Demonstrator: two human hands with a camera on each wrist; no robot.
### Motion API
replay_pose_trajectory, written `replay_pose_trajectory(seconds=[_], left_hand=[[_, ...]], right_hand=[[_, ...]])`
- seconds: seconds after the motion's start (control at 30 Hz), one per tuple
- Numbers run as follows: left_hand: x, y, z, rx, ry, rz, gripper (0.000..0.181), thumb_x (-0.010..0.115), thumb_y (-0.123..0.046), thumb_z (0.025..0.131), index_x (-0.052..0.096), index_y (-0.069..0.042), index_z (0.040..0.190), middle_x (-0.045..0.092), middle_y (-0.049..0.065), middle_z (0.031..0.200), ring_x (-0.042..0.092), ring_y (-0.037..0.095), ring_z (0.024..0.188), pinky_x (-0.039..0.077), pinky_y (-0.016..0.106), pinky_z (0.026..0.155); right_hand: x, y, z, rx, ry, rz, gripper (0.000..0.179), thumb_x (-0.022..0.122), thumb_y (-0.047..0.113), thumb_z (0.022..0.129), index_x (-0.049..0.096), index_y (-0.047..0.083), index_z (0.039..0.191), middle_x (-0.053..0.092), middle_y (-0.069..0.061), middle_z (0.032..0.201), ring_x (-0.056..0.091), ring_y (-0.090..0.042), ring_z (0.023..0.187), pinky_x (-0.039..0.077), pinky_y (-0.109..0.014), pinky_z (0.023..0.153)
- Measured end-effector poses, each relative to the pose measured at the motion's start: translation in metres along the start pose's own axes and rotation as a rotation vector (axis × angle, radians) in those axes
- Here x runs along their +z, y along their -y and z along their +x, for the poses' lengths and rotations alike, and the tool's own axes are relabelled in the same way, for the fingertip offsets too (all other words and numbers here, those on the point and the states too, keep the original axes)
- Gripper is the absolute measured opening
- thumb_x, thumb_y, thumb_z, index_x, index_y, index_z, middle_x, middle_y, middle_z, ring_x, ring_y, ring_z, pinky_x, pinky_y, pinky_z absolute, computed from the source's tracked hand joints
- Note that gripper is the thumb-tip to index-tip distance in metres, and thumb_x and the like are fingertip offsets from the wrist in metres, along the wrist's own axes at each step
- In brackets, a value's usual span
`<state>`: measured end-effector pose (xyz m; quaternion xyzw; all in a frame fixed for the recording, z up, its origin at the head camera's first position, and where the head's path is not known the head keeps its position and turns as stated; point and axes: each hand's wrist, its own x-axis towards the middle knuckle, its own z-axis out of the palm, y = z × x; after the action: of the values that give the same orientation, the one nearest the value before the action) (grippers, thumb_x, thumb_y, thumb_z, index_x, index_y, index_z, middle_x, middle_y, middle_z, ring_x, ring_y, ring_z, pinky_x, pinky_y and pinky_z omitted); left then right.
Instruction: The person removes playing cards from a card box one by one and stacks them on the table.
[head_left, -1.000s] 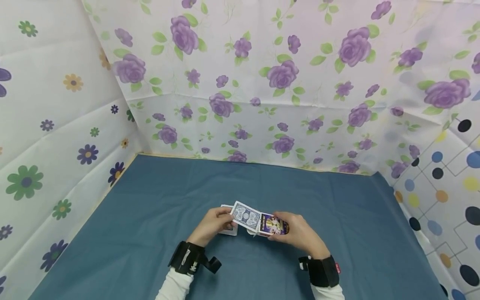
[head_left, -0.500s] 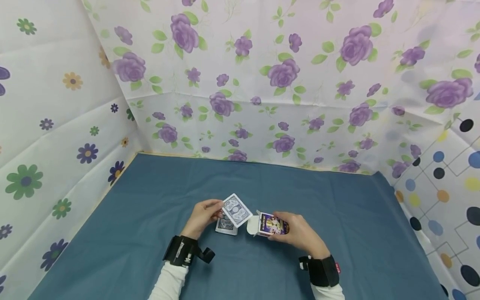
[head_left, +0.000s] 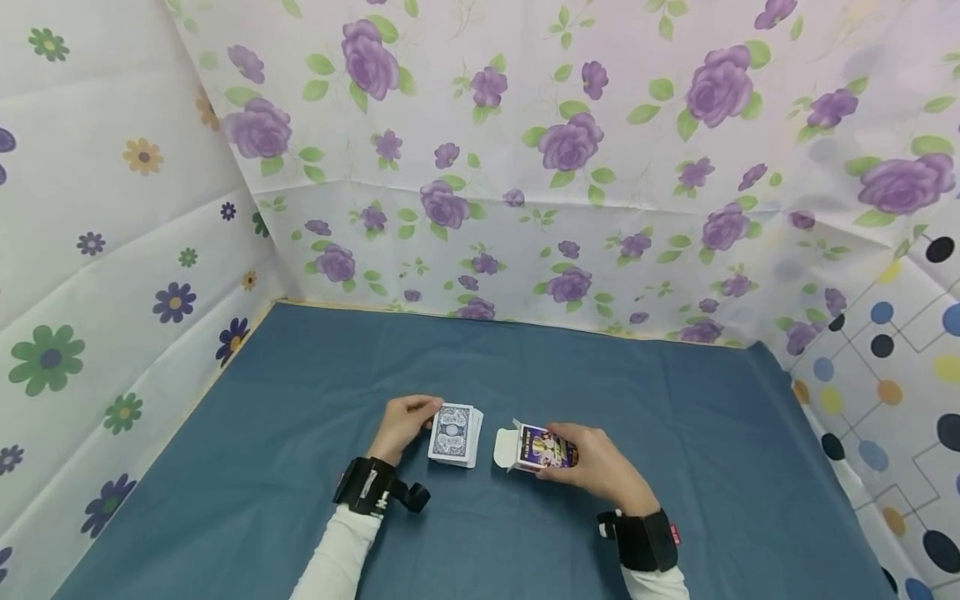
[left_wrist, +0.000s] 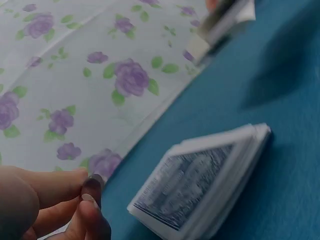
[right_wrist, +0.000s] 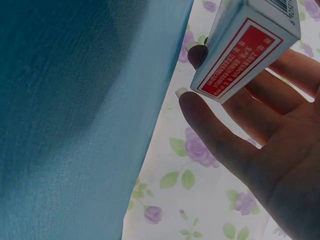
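We see the left hand [head_left: 401, 427] just beside the stack of cards [head_left: 452, 432], its fingers curled and the tips of thumb and fingers pressed together, apart from the cards in the left wrist view. The stack lies between the two hands on the blue cloth [head_left: 300, 467], patterned backs up, its edges uneven. We find the right hand [head_left: 596, 467] pinching the card box [head_left: 547, 450] between thumb and fingers, its white flap [head_left: 506, 448] open towards the stack. Black straps [head_left: 647, 542] circle both wrists
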<state>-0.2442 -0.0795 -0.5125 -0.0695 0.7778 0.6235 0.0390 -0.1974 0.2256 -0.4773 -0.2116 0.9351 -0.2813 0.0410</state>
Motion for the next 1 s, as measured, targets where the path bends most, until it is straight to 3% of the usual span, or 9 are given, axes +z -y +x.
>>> replay_pose_trajectory(seconds=[0.13,0.47,1.0], left_hand=[[0.004,0.005,0.004,0.008,-0.047,0.048,0.025,0.067,-0.019,0.092,0.071,0.001,0.106,0.07,0.016,0.094,0.056,0.014,0.068,0.045,0.028,0.066],[0.01,0.009,0.008,0.051,-0.117,0.118,0.022,0.066,-0.019,0.092,0.071,0.0,0.1,0.07,0.018,0.091,0.058,0.018,0.07,0.043,0.028,0.062],[0.017,0.009,0.009,0.077,-0.19,0.277,0.018,0.069,-0.018,0.09,0.072,0.0,0.089,0.066,0.011,0.072,0.054,0.014,0.057,0.042,0.026,0.053]], right_hand=[[0.001,0.0,0.0,0.008,0.007,0.008,0.068,0.081,0.039,0.077,0.06,0.002,0.13,0.066,-0.012,0.123,0.06,-0.013,0.096,0.051,-0.034,0.08],[0.001,0.001,0.0,0.02,0.011,0.012,0.067,0.082,0.038,0.076,0.06,0.003,0.129,0.067,-0.01,0.12,0.058,-0.01,0.091,0.05,-0.03,0.078],[0.0,0.0,0.0,0.022,0.011,0.012,0.068,0.081,0.04,0.076,0.06,0.003,0.129,0.066,-0.011,0.121,0.059,-0.011,0.093,0.05,-0.032,0.078]])
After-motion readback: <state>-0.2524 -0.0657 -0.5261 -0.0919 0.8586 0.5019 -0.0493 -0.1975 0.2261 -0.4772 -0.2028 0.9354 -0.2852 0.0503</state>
